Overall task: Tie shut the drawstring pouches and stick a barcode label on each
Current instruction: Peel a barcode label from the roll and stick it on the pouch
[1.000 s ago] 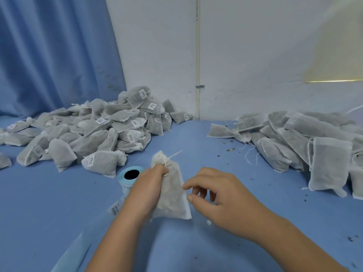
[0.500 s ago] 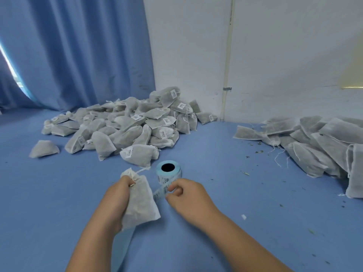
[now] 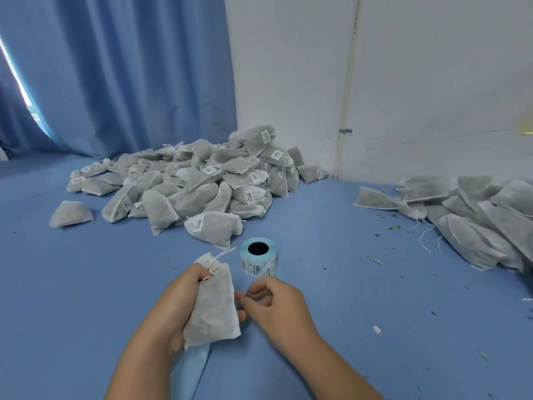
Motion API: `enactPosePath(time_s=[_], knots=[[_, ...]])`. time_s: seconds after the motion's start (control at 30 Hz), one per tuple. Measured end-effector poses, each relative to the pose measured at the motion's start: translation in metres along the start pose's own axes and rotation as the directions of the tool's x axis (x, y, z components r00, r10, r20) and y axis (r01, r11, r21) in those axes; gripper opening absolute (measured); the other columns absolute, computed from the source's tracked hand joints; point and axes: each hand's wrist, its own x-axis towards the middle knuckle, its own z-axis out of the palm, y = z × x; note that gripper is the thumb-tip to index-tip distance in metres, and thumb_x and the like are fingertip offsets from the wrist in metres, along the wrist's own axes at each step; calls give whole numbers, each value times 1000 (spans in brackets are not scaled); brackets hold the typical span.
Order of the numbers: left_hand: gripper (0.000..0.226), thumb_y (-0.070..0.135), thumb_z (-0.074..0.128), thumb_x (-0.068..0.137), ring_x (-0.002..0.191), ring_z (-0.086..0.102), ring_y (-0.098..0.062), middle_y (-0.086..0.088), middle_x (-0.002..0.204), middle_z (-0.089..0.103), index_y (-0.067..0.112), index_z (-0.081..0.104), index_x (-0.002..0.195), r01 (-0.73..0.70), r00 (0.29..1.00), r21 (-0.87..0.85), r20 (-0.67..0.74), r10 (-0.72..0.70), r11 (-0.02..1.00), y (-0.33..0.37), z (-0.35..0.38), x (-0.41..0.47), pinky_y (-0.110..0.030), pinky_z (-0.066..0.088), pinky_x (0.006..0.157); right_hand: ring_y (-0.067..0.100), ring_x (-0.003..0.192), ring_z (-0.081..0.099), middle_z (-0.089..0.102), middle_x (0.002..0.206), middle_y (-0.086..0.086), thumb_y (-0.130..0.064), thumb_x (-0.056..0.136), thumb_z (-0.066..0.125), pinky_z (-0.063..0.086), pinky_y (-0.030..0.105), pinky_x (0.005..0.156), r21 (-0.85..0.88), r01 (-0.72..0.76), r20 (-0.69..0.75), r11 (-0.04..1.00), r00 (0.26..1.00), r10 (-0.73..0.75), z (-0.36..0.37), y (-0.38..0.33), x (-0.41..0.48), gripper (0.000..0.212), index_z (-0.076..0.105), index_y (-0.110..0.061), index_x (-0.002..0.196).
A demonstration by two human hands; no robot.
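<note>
My left hand (image 3: 184,301) grips a white drawstring pouch (image 3: 212,306) by its tied neck, and the pouch hangs upright in front of me. My right hand (image 3: 274,304) is just right of the pouch, with fingertips pinched together on the label strip that runs from the roll of barcode labels (image 3: 258,256). The roll stands on end on the blue surface just beyond my hands. What sits between my right fingertips is too small to make out.
A heap of labelled, tied pouches (image 3: 202,183) lies at the back left by the blue curtain (image 3: 115,73). Unlabelled pouches (image 3: 473,220) are piled at the right. Spent blue backing strip (image 3: 190,368) trails under my left forearm. Small crumbs dot the blue surface (image 3: 346,284).
The camera swung left, so the left heap now sits nearer the centre. My right hand moved from beside the pouch to the label strip at the roll and pinched it; my left hand kept the pouch.
</note>
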Motion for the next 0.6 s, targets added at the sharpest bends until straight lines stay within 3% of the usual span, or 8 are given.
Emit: enactPosePath(time_s=[0.07,0.2,0.37,0.6], knots=[[18,8,41,94,46,65,-28,-38,116,59,-3,53,86,18,999,36,-31,-17,999,4,2,0,-24,53,47,2,73,60,67,86,-13,-39,72,72,52,24,75,-13,1,0,1000,1000,-1,0,0,0,18,66,-28,85],[18,15,45,87,68,63,-43,-34,103,68,4,57,93,31,995,-27,91,-28,999,-2,-3,-7,-41,55,48,4,75,62,66,87,-13,-39,71,73,51,23,75,-50,5,-2,999,1000,-5,2,0,0,19,65,-30,85],[19,19,46,88,63,66,-47,-30,100,71,6,55,99,21,995,-5,99,-21,1000,-3,-7,-6,-42,55,50,-1,70,60,64,79,-15,-38,72,72,51,20,73,-49,-9,-1,999,1000,9,3,0,0,18,69,-28,86],[25,21,45,87,74,67,-50,-28,102,71,9,55,107,-5,989,2,145,5,1000,-6,-13,-3,-43,57,59,-5,61,56,61,65,-20,-33,74,66,47,13,63,-84,34,7,996,999,-34,1,-1,-2,11,71,-27,83]])
